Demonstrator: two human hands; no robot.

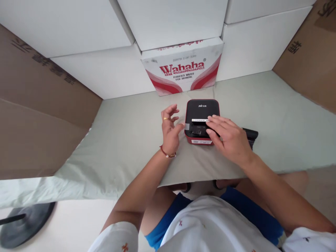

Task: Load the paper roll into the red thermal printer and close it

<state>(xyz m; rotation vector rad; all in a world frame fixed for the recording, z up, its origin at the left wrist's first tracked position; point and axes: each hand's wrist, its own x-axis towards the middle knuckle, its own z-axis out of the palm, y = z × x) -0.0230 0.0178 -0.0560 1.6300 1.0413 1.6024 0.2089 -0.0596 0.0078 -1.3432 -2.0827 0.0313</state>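
A small black and red device (202,112), which looks like a label printer, sits on the cloth in front of me. Its black top has an open recess near my side and a white label strip along it. A piece of clear tape (187,126) sticks at its left edge. My left hand (170,131) is beside that edge, thumb tip at the tape and the other fingers loosely apart. My right hand (229,138) rests over the device's right side with fingers stretched across the recess. Behind the right wrist lies a black part (251,134), mostly hidden.
A pale green cloth (126,140) covers the table. At its back stand a Wahaha water carton (183,70) and white boxes (175,21). Brown cardboard panels rise at the left (39,115) and right (309,59). A black round base (28,224) is on the floor.
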